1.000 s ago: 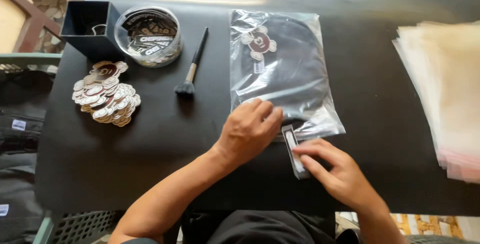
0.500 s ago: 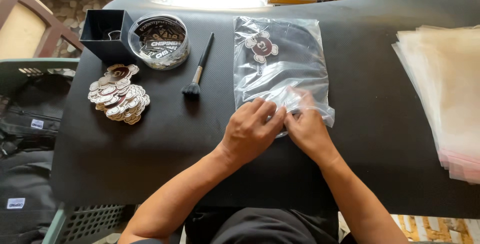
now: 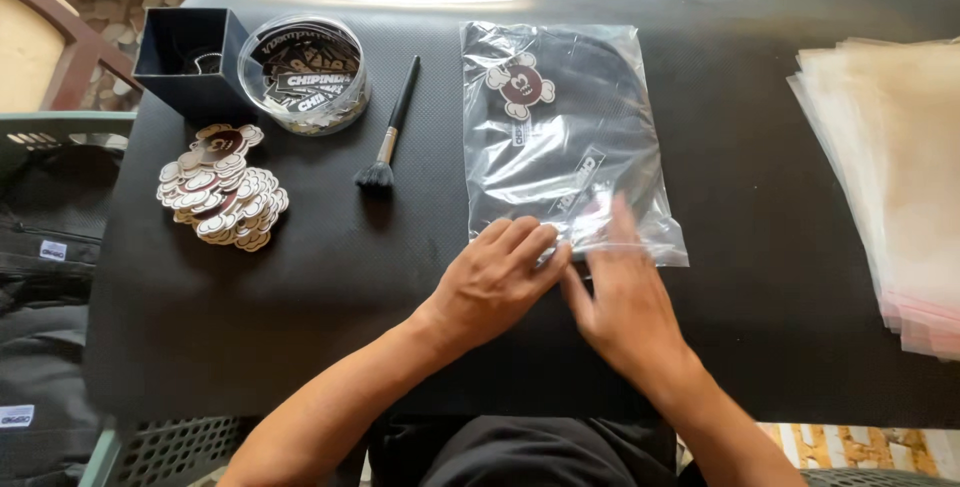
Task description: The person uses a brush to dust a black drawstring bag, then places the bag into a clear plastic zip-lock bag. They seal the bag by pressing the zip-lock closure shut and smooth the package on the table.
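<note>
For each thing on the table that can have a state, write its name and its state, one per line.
Clear plastic bag: flat, filled, near edge under both hands.
Round clear tub: lidless, holding stickers.
Black box: open-topped.
Brush: lying untouched.
Left hand: pressing bag.
Right hand: pressing bag.

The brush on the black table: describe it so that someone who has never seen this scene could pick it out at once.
On the black table, look left of the clear plastic bag under both hands. The brush lies there alone, just right of the round clear tub. It is the only long, thin thing: black handle, dark bristles fanned toward the person.
</note>
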